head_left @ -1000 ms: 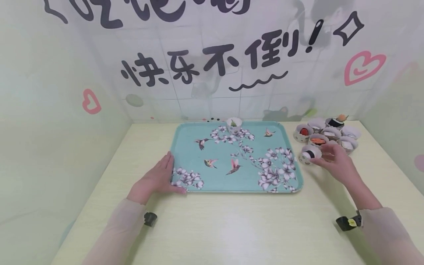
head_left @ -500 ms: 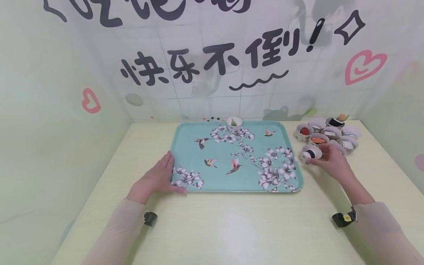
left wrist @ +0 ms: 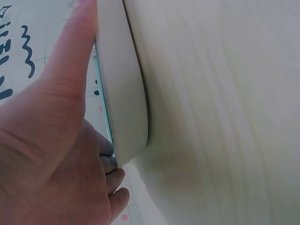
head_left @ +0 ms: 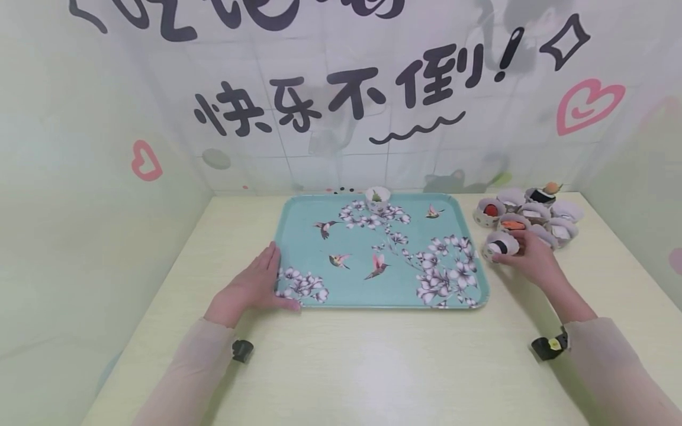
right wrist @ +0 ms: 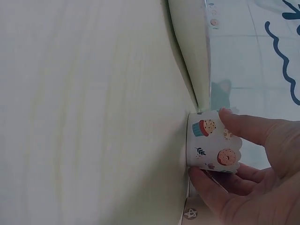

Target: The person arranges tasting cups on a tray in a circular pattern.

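My left hand point(head_left: 253, 284) rests along the left side of a turquoise tray point(head_left: 394, 296) printed with flowers and birds. Its thumb lies along the front rim, and in the left wrist view the fingers touch the tray's corner point(left wrist: 124, 93). At the tray's right edge, my right hand point(head_left: 535, 260) pinches a white paper cupcake cup point(head_left: 491, 253) between thumb and fingers. A white sushi-like piece with a black band point(head_left: 499, 247) lies inside it. In the right wrist view the cup point(right wrist: 208, 140) shows cupcake and doughnut prints, its base on or very near the table.
Several similar paper cups stand grouped behind my right hand, holding a red piece point(head_left: 491, 210), an orange piece point(head_left: 514, 225) and other pieces. Another cup point(head_left: 378, 205) with something green stands at the tray's back edge. A wall point(head_left: 341, 171) closes off the table's back.
The right forearm has shifted slightly to the left, and the fingers sit closer around the cup. The cup has barely moved. My left hand and the tray stay in place.
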Motion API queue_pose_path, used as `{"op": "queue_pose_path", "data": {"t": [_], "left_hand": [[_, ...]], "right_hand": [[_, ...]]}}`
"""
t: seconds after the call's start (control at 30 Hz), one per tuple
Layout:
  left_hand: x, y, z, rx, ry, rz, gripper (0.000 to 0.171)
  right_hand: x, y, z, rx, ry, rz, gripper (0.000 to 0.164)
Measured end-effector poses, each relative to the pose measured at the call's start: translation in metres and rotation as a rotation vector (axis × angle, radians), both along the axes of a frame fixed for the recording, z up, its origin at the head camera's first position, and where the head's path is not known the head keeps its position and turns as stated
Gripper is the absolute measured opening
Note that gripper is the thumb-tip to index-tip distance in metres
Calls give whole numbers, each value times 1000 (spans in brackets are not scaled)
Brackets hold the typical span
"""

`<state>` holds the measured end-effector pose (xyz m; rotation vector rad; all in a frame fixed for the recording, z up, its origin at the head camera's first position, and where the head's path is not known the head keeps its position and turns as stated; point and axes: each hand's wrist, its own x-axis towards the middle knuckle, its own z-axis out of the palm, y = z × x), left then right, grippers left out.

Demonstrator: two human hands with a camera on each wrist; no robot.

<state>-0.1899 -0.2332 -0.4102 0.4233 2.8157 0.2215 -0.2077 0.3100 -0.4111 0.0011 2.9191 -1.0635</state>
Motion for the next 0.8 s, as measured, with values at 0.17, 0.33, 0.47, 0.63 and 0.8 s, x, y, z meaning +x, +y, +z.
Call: {"op": "queue_pose_path", "data": {"t": [0.17,0.33,0.47,0.63,0.8], "left_hand": [[-1,0,0,10,1,4,142],[-1,0,1,9,-6,-1,142],[-1,0,1,7,-19,4,143],[0,0,2,8,-20,8,143],[0,1,2,-2,-18,5,143]], "right_hand": [[-2,0,-1,12,10,-7,75],[-2,0,-2,14,15,-10,74],[-2,-2,-1,10,10,-9,74],[-2,-4,2,16,16,-9,73],[-2,-7,7,-1,46,8,70]]}}
